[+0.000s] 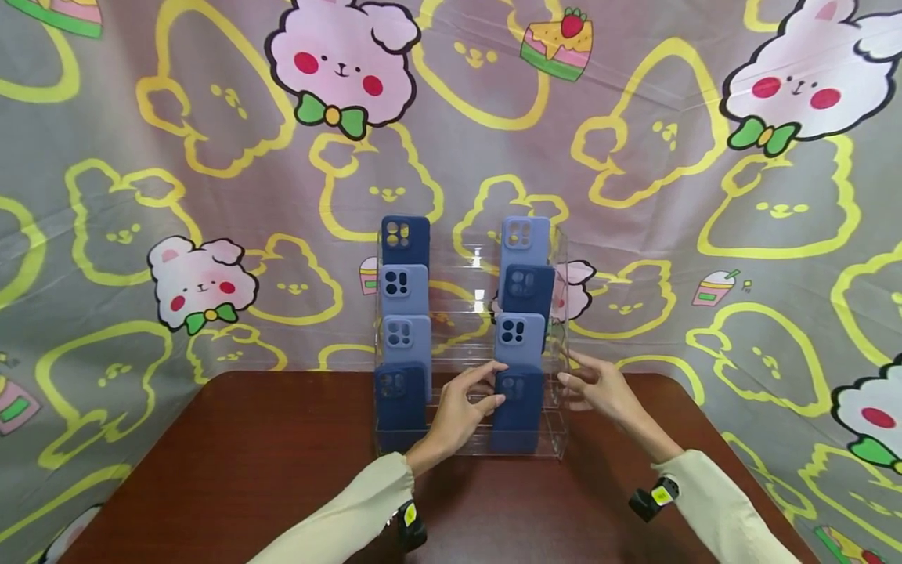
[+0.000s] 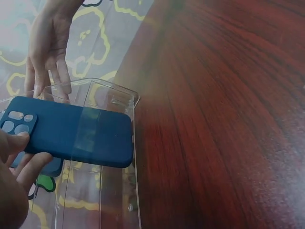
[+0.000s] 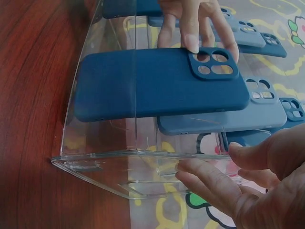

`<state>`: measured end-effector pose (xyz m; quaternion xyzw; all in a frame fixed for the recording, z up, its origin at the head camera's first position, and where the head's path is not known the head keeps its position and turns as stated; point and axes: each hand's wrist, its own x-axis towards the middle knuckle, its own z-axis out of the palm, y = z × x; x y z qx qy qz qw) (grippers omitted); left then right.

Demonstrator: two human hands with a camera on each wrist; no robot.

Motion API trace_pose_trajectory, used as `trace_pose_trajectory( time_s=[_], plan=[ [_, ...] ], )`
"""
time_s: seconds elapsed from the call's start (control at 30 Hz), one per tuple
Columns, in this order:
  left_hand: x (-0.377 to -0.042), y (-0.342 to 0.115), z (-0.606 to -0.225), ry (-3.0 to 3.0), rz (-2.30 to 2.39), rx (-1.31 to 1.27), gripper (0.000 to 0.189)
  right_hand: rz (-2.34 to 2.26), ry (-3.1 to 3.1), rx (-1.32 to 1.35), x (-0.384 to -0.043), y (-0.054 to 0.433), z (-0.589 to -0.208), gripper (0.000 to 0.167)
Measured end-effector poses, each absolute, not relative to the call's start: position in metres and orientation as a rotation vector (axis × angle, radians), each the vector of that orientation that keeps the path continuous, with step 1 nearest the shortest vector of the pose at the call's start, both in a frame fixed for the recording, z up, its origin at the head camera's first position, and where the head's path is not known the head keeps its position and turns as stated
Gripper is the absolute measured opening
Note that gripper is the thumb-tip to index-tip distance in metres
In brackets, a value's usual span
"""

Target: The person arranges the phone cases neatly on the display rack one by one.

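A clear acrylic display stand [image 1: 461, 442] holds phone cases in two stepped columns. My left hand [image 1: 458, 407] is at the left edge of the front right dark blue phone case [image 1: 517, 419]. In the right wrist view, its thumb [image 3: 192, 42] lies on the case's edge by the camera cutouts, with other fingers behind, pinching it. The case stands upright in the lowest tier. My right hand [image 1: 602, 388] is beside the stand's right side panel, its fingers extended, fingertips [image 3: 183, 167] right at the clear plastic.
Behind that case stands a light blue case [image 1: 520, 345], then more dark and light ones. The left column has a dark blue case [image 1: 402, 403] in front. The stand rests on a reddish-brown wooden table [image 1: 282, 439], with a cartoon-print curtain [image 1: 493, 149] behind.
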<state>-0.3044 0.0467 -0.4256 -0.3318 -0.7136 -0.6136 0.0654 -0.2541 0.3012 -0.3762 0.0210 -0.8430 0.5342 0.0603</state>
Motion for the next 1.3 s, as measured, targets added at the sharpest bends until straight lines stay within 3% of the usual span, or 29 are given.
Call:
trace_pose_trajectory(
  time_s=[0.83, 1.1, 1.3],
  plan=[
    [-0.307, 0.054, -0.425, -2.139, -1.716, -0.960, 0.053, 1.585, -2.557, 0.079, -0.258, 0.300, -0.379, 0.062],
    [-0.306, 0.030, -0.423, -2.202, -1.715, -1.006, 0.058, 1.478, -2.572, 0.148, -0.260, 0.303, -0.380, 0.070],
    [-0.307, 0.000, -0.420, -2.219, -1.634, -1.110, 0.059, 1.055, -2.473, 0.245, -0.260, 0.305, -0.379, 0.071]
  ],
)
